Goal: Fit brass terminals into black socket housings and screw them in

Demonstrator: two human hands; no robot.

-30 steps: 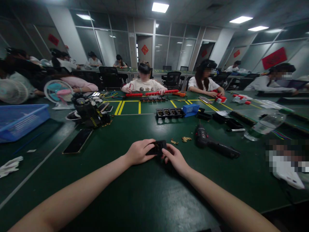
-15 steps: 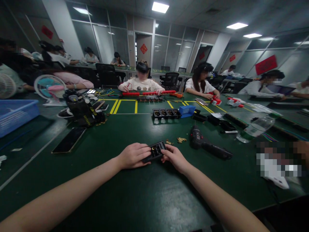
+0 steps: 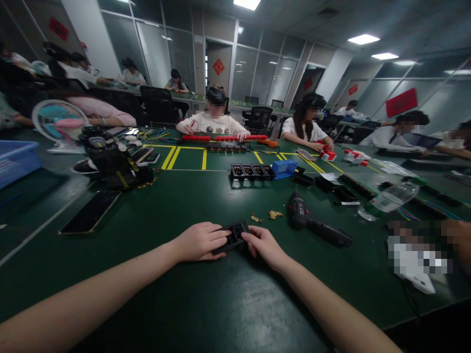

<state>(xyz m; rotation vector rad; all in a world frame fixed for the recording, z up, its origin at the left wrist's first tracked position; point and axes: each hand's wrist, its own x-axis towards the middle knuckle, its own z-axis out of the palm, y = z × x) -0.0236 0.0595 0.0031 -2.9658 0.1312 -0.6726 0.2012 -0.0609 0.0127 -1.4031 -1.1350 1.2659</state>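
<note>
Reaching from the left, the left hand (image 3: 198, 241) clasps a black case (image 3: 237, 233) over the worktop (image 3: 191, 196), fingers (image 3: 218, 235) across it; opposite, the right hand (image 3: 265, 245) pinches its right end near brass pieces (image 3: 274, 214).

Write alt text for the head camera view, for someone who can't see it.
A person's left hand and right hand hold a black case at a green table. Beyond it lie small gold-coloured pieces and a drill; a co-worker sits opposite.
</note>
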